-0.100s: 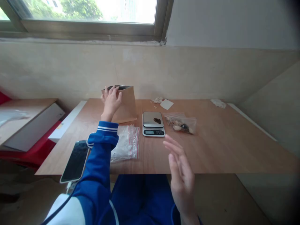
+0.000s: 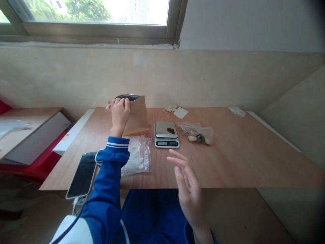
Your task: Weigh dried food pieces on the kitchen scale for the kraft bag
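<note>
your left hand [image 2: 119, 113] is up at the brown paper bag [image 2: 135, 115], which stands upright at the far left of the wooden table [image 2: 241, 159], close to the wall. the fingers are curled over the bag's near top edge, pinching it, with the mouth of the bag showing dark just behind your knuckles. your blue sleeve [image 2: 111, 169] stretches across the table edge toward it.

your right hand [image 2: 186, 184] hangs in the air over the near edge of the table, holding nothing. it is spread wide, fingers loosely fanned and pointing up and left, touching no object.

between the two hands lie a flat pile of clear zip bags [image 2: 138, 156] just beside your left wrist, and a small digital scale [image 2: 166, 134] with a dark piece [image 2: 170, 130] resting on its steel plate. just right of the scale sits a clear bag of mixed shells [image 2: 196, 134]. a phone [image 2: 82, 174] lies at the near left corner, overhanging the edge.
</note>
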{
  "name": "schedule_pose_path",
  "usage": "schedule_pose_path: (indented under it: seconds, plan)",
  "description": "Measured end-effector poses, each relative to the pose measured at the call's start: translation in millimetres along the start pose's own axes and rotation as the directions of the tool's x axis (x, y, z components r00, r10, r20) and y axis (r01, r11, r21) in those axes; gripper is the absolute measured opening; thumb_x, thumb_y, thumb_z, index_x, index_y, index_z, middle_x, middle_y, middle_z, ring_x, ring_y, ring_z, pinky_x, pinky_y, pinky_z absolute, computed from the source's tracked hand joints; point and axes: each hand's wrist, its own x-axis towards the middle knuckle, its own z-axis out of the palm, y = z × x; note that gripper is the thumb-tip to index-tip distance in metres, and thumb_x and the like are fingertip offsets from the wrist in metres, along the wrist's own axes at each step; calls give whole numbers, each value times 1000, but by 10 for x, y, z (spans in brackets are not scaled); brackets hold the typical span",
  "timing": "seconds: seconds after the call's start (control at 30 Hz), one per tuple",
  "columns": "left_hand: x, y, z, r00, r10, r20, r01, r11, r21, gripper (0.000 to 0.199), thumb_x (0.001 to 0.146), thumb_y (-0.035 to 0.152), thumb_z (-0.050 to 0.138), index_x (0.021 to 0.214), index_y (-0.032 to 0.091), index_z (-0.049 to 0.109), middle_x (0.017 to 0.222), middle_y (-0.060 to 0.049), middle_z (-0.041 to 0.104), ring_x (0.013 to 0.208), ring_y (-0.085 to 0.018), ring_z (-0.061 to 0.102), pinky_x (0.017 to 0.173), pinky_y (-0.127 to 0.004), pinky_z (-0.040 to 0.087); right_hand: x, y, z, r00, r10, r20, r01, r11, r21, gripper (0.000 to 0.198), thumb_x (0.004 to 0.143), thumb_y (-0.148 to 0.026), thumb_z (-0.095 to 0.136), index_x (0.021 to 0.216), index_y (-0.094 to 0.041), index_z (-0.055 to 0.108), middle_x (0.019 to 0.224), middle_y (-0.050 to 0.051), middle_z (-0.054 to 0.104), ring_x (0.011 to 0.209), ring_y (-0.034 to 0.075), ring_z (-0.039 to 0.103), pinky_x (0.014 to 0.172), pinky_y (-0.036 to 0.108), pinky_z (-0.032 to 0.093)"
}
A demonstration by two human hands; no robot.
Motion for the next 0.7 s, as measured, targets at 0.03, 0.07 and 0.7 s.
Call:
schedule_pose_path:
  seconds: [0.03,0.07,0.7]
  plan:
    - [-101,48,-57,999,-2,-47,1,1000,-14,37,95,40,39,77,21,66,98,-12,67,115,-32,50,109,-59,14,30,28,53,999,-26,20,26,999,-18,31,98,-20,38,117,-29,62,132,6,58,128,24,51,106,48,46]
    - [-219,106,-125,997,3,-74,-4,1000,-15,35,94,42,43,76,21,65,94,-10,66,111,-30,52,109,-57,15,77,48,127,997,-67,39,69,997,-45,33,98,-19,38,120,-29,60,132,6,57,128,23,51,106,48,46]
    - [-1502,120,-775,952,-305,19,305,952,17,28,83,20,56,102,28,75,89,-1,76,78,-17,68,67,-24,45,144,388,987,782,-236,577,573,638,-515,29,92,-6,48,113,-8,67,110,12,71,107,23,62,108,37,41]
